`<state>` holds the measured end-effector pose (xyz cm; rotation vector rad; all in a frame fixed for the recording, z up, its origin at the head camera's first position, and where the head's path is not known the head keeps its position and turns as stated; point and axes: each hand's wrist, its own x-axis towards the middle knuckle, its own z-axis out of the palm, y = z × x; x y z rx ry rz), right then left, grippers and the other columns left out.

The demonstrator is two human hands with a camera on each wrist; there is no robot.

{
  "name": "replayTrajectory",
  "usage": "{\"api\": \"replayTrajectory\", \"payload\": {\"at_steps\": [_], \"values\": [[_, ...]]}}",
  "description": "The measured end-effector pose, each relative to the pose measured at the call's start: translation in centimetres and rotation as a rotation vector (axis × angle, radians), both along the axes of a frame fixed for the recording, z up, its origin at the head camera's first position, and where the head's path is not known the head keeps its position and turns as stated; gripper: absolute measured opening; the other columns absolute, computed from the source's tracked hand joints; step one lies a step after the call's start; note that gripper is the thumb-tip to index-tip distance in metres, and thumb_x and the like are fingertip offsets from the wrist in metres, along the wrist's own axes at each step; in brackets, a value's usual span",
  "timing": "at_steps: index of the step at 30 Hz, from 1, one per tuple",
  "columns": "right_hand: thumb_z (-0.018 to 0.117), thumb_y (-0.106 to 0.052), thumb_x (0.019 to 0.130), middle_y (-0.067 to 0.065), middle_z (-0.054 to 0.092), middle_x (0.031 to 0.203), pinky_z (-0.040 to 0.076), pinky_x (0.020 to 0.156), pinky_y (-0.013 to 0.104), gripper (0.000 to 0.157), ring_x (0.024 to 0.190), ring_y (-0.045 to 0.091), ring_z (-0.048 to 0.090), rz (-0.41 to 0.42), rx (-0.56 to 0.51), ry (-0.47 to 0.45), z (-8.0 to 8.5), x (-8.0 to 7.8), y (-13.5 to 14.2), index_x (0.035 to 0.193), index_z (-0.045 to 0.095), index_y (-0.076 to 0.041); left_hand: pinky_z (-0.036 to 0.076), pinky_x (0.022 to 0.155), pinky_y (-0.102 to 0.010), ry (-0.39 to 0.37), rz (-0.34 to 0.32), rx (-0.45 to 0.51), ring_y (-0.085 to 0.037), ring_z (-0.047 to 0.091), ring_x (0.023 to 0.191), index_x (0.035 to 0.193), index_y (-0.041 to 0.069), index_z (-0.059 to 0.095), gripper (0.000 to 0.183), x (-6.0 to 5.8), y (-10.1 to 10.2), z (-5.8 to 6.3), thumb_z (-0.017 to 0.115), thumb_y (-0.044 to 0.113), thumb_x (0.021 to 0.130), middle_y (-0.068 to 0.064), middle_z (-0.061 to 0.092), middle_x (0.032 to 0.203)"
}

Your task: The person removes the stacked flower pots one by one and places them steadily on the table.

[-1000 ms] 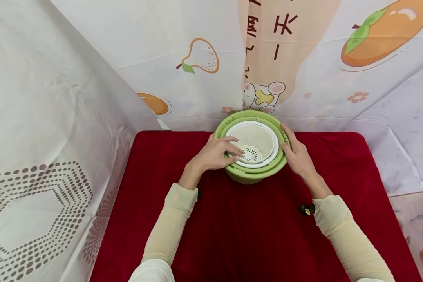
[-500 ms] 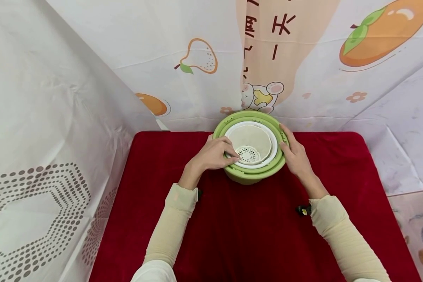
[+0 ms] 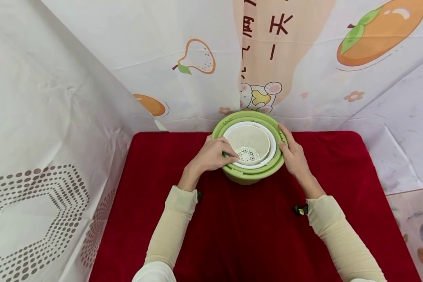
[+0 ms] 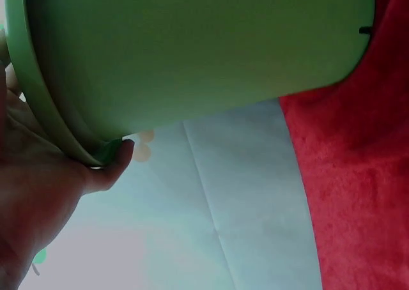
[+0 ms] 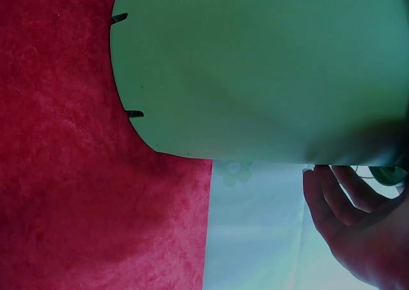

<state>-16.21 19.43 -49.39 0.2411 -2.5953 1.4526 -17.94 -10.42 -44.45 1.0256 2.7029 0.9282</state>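
Observation:
Nested flowerpots stand on the red cloth near its back edge: a green flowerpot (image 3: pixel 246 179) outermost, a second green rim inside it, then a white pot (image 3: pixel 273 147) and a cream inner pot (image 3: pixel 248 137) with a perforated bottom. My left hand (image 3: pixel 213 154) grips the left side of the stack, thumb and forefinger meeting at the inner rims. In the left wrist view, one finger of it curls under the green flowerpot's (image 4: pixel 192 47) lip. On the opposite side my right hand (image 3: pixel 295 156) holds the green rim, its other fingers against the outer wall (image 5: pixel 255 79).
Red velvet cloth (image 3: pixel 253 235) covers the table. Behind its back edge hangs a white curtain (image 3: pixel 144 39) printed with fruit and a cartoon animal. Another white sheet (image 3: pixel 38 117) closes off the left side. A dark band (image 3: pixel 299 210) sits at the right wrist.
The left hand's fingers, spread over the inner pot's mouth a second ago, have drawn together with the thumb at the rim. The right hand keeps its hold, and the pots stay in place.

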Motion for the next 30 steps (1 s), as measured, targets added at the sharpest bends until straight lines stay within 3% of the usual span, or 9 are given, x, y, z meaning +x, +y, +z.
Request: {"api": "replayTrajectory", "payload": {"at_steps": [3,5,8,10,13,19,28,30], "values": [[0.042,-0.018,0.104,0.002,0.041,0.155,0.033,0.111,0.038,0.053,0.137,0.026,0.042,-0.007,0.004,-0.002,0.17,-0.01,0.16,0.155,0.036,-0.03,0.022,0.108,-0.051,0.02,0.009,0.027,0.001,0.057,0.09,0.087,0.029,0.083,0.004,0.03,0.29,-0.12,0.081,0.031,0.084,0.02,0.069,0.081],[0.041,-0.018,0.104,0.002,0.041,0.155,0.034,0.111,0.043,0.053,0.136,0.027,0.043,-0.01,0.015,-0.002,0.26,-0.05,0.33,0.155,0.036,-0.03,0.011,0.116,-0.053,0.047,0.014,0.035,0.001,0.057,0.09,0.087,0.029,0.083,0.004,0.06,0.52,-0.18,0.081,0.031,0.084,0.02,0.07,0.08],[0.041,-0.018,0.104,0.003,0.041,0.155,0.034,0.11,0.049,0.053,0.136,0.028,0.043,-0.02,0.025,0.003,0.36,-0.07,0.57,0.155,0.036,-0.03,-0.007,0.119,-0.054,0.123,0.004,0.035,0.002,0.06,0.089,0.088,0.03,0.082,0.004,0.08,0.88,-0.21,0.08,0.031,0.085,0.019,0.071,0.082],[0.041,-0.018,0.103,0.003,0.041,0.155,0.034,0.108,0.05,0.053,0.135,0.028,0.044,-0.032,0.027,0.003,0.39,-0.05,0.63,0.155,0.036,-0.031,-0.01,0.119,-0.052,0.167,-0.014,0.038,0.002,0.061,0.088,0.089,0.03,0.082,0.005,0.13,1.05,-0.14,0.079,0.031,0.086,0.019,0.072,0.083],[0.042,-0.019,0.103,0.004,0.041,0.155,0.034,0.109,0.05,0.053,0.136,0.028,0.043,-0.021,0.026,-0.006,0.33,0.0,0.46,0.155,0.036,-0.03,-0.001,0.121,-0.052,0.198,-0.043,0.067,-0.002,0.061,0.084,0.089,0.026,0.083,0.005,0.37,1.01,0.04,0.079,0.028,0.086,0.015,0.073,0.082],[0.043,-0.018,0.103,0.004,0.041,0.155,0.034,0.11,0.05,0.054,0.136,0.027,0.043,-0.006,0.019,-0.006,0.08,-0.02,-0.16,0.155,0.036,-0.031,0.024,0.118,-0.049,0.149,-0.063,0.164,-0.01,0.057,0.082,0.091,0.015,0.082,0.01,0.89,0.66,0.04,0.077,0.023,0.088,0.007,0.073,0.083],[0.042,-0.017,0.103,0.003,0.041,0.155,0.034,0.109,0.05,0.054,0.135,0.027,0.044,-0.016,0.016,-0.014,0.28,0.04,-0.11,0.154,0.037,-0.03,0.034,0.114,-0.046,0.13,-0.071,0.264,-0.008,0.052,0.075,0.09,0.01,0.081,0.008,0.64,0.87,0.02,0.077,0.017,0.088,0.004,0.072,0.082],[0.042,-0.017,0.103,0.002,0.041,0.155,0.034,0.109,0.05,0.054,0.135,0.026,0.043,-0.015,0.014,-0.018,0.22,0.04,-0.16,0.155,0.036,-0.031,0.043,0.105,-0.04,0.13,-0.073,0.281,-0.009,0.052,0.074,0.089,0.01,0.081,0.008,0.6,0.88,0.02,0.078,0.016,0.087,0.004,0.072,0.08]]}}
